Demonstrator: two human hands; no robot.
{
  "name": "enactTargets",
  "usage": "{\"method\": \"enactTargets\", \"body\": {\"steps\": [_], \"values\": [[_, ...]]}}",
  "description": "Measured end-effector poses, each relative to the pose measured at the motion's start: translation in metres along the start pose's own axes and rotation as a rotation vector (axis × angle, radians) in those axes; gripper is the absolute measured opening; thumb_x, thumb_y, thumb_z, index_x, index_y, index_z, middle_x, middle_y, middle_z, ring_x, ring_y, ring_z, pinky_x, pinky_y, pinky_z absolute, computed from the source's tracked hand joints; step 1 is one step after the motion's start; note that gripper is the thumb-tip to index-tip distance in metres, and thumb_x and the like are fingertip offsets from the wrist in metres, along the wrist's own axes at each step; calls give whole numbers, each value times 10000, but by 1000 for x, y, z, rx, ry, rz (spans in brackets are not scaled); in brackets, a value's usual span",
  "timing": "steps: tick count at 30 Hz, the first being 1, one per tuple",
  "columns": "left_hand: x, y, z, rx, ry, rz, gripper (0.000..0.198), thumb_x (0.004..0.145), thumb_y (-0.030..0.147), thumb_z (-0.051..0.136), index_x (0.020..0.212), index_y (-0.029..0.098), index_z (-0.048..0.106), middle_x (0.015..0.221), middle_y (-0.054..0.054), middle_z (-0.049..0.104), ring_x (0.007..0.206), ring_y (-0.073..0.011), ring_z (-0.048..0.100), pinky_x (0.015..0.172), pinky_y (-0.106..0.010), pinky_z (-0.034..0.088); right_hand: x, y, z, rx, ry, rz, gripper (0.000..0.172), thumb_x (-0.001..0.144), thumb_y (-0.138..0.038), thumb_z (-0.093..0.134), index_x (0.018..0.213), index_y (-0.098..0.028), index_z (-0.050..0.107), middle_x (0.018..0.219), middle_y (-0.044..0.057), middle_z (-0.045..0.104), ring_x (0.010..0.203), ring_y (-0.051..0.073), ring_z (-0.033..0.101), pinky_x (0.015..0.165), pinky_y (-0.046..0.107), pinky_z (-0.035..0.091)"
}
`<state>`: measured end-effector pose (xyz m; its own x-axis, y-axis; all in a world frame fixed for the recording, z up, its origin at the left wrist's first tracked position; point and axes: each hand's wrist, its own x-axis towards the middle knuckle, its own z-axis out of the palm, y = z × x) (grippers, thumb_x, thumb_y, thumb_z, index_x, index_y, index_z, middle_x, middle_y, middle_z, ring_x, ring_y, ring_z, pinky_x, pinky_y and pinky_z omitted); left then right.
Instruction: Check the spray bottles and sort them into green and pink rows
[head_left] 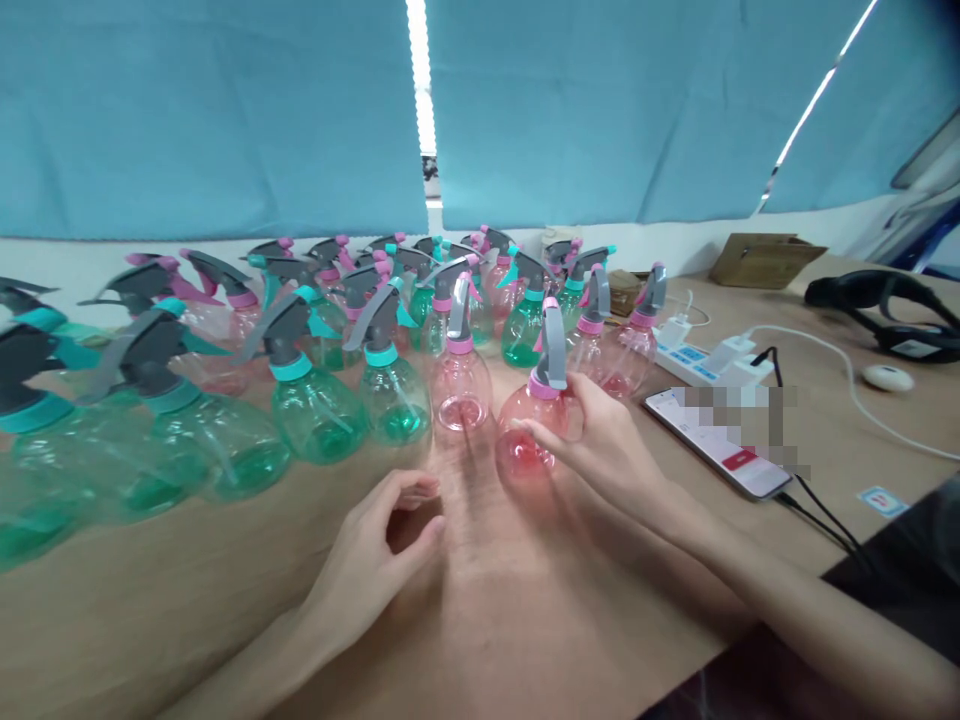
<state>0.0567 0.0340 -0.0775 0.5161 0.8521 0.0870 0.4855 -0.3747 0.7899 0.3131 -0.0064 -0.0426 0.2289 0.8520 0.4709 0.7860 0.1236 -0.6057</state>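
Observation:
My right hand (600, 440) is wrapped round a pink spray bottle (527, 425) with a grey trigger head and pink collar, thumb at its front. The bottle stands upright at the table's middle. My left hand (390, 530) hovers over or rests on the table to the left, fingers curved, thumb apart, nothing between them. Just beyond it is a second pink spray bottle (460, 385). A green spray bottle (394, 400) with a turquoise collar stands left of that one. Two more pink spray bottles (630, 350) are behind my right hand.
Several green and pink spray bottles (319, 415) crowd the table's left and back. At right lie a phone (720, 445), a power strip (686, 362) with chargers and cables, a white mouse-like object (888, 378), a black headset (885, 310) and a cardboard box (765, 262). Blue curtains (600, 110) hang behind.

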Motion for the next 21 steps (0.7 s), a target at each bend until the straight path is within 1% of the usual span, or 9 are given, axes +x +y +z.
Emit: {"method": "enactTargets", "body": {"steps": [3,7,9,11,12,14,17,19,21], "values": [[-2,1,2,-52,-16,21,293,866,293,583,1152,259,525,1223,-63,641,1145,-252,621,1036,-515,465,-15,-9,3,55,-27,-30,415,830,-490,694,1101,-197,578,1063,94,671,965,281,642,802,416,497],[-6,3,5,-146,-70,79,511,843,268,653,1302,316,434,1389,-55,550,1251,-247,570,1094,-508,434,-31,-22,12,106,-31,-126,450,841,-519,683,1127,-190,571,1067,98,658,988,276,626,826,423,497],[-7,7,6,-178,-60,120,634,812,278,702,1358,319,384,1442,-69,503,1301,-265,529,1115,-518,414,-36,-30,18,120,-23,-186,432,843,-506,686,1112,-187,575,1041,97,660,959,267,630,821,419,499],[-9,11,7,-236,-44,141,749,773,289,750,1398,291,336,1477,-104,461,1324,-286,506,1101,-513,433,-40,-38,26,132,-20,-229,402,838,-493,696,1070,-187,579,983,87,657,895,251,637,781,399,506],[-9,14,7,-282,-58,142,802,760,289,766,1416,277,306,1482,-123,452,1310,-291,520,1071,-498,468,-41,-41,30,138,-12,-248,393,836,-493,698,1049,-186,575,950,81,651,864,242,636,754,387,508],[-10,18,6,-332,-79,139,825,750,293,776,1418,253,294,1433,-147,497,1238,-306,579,983,-489,532,-43,-48,40,152,11,-297,404,831,-519,691,1015,-186,555,901,73,632,819,232,626,708,373,508],[-11,20,2,-291,-82,157,762,717,299,802,1348,247,378,1344,-141,568,1162,-329,622,943,-512,533,-43,-55,52,179,39,-340,437,835,-577,655,998,-192,527,880,70,609,799,233,607,684,385,507],[-11,20,-6,-288,-85,156,751,681,291,832,1300,250,409,1311,-123,586,1134,-322,635,928,-498,534,-42,-57,58,211,20,-334,435,843,-595,633,988,-199,526,882,69,599,804,238,600,681,399,507],[-10,22,-18,-265,-104,117,770,632,292,867,1261,243,427,1259,-102,605,1077,-306,654,879,-469,550,-41,-57,64,240,-4,-327,423,846,-606,621,960,-209,527,889,66,588,812,243,595,673,407,503]]}}
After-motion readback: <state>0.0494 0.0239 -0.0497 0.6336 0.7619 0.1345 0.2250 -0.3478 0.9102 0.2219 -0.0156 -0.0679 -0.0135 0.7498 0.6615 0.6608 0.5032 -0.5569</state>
